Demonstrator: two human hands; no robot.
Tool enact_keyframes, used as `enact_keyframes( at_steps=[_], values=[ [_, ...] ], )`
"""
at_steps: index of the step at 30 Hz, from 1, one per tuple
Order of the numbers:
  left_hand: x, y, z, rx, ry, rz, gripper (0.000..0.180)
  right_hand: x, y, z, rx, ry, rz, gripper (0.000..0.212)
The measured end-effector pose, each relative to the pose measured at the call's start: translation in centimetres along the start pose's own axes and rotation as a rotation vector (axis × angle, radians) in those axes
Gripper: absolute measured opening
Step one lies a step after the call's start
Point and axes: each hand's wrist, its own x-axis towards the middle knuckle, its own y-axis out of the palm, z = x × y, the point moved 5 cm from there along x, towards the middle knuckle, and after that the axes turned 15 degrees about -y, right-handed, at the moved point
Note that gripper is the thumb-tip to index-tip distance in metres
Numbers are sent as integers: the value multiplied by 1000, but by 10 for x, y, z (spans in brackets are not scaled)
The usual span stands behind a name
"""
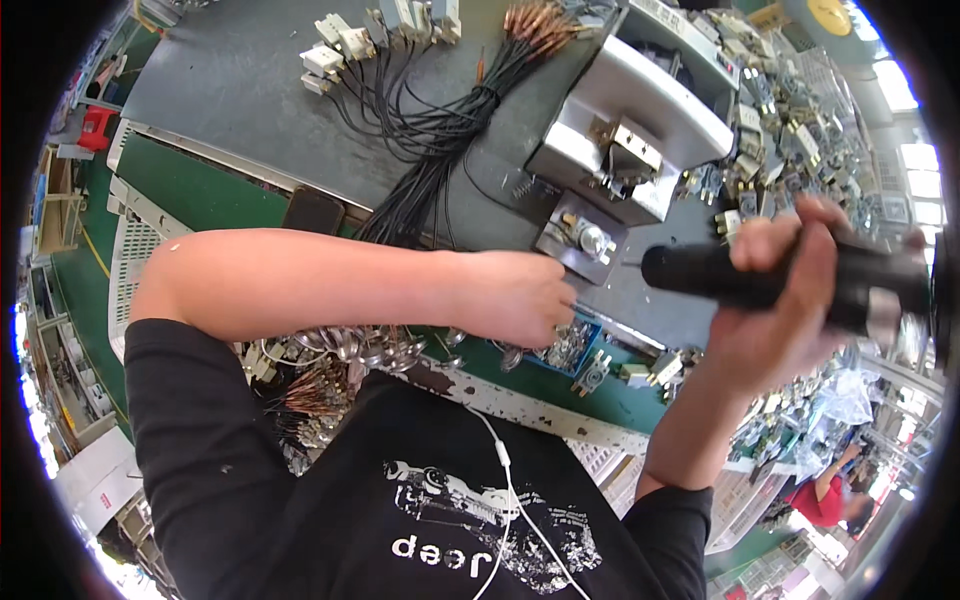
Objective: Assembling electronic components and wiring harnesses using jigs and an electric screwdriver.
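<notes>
head view had my right hand point(785, 290) wrapped around a thick black screwdriver point(705, 275), its thin tip pointing left, just beside the small metal block point(610, 262) where a little plug part point(588, 238) sat. my left hand point(520, 300) was curled with its fingers bunched near the blue tray point(592, 343) of small metal bits, and i could not tell whether they pinched anything. beyond my left forearm lay a bundle of black cables point(470, 118), with a big metal stand point(648, 100) to its right on the grey table point(240, 80).
</notes>
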Motion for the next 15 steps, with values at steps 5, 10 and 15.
enact_keyframes(
  at_steps=[5, 10, 15],
  values=[
    [9, 1, -6, 55, 90, 44, 10, 29, -16, 28, 281, 14, -122, 29],
    [7, -3, 7, -331, -64, 42, 15, 19, 19, -12, 15, -275, -197, 43],
    [5, -13, 9, -417, -69, -27, 15, 26, 24, -17, 4, -301, -69, 77]
  ],
)
